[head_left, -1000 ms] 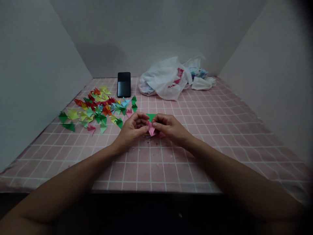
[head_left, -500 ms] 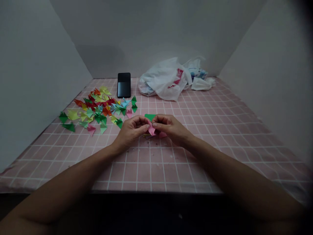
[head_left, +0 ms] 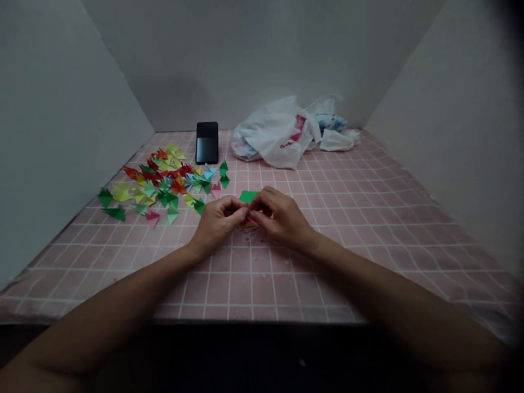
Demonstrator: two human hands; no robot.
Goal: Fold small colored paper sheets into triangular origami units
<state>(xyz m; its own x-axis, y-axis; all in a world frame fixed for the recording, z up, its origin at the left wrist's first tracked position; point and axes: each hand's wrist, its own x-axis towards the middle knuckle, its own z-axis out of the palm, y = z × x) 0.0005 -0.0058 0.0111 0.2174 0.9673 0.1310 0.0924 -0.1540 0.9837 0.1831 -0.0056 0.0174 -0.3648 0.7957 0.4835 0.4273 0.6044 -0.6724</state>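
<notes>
My left hand (head_left: 219, 219) and my right hand (head_left: 278, 216) meet at the middle of the pink checked table (head_left: 360, 218). Between their fingertips they pinch a small folded pink paper piece (head_left: 248, 214), now almost hidden by the fingers. Under the hands lies a small stack of paper sheets (head_left: 248, 227), and a green sheet (head_left: 248, 196) shows just behind the fingers. A spread of several folded paper triangles (head_left: 164, 180) in red, yellow, green, blue and pink lies to the left of my left hand.
A black phone (head_left: 207, 142) stands against the back wall. A crumpled white plastic bag (head_left: 282, 134) lies at the back, right of the phone. Grey walls close in the left, back and right sides. Small paper crumbs dot the table near the hands.
The fingers have closed tighter over the pink piece, which showed more clearly before. My right hand has shifted slightly left and forward; the arms have hardly moved.
</notes>
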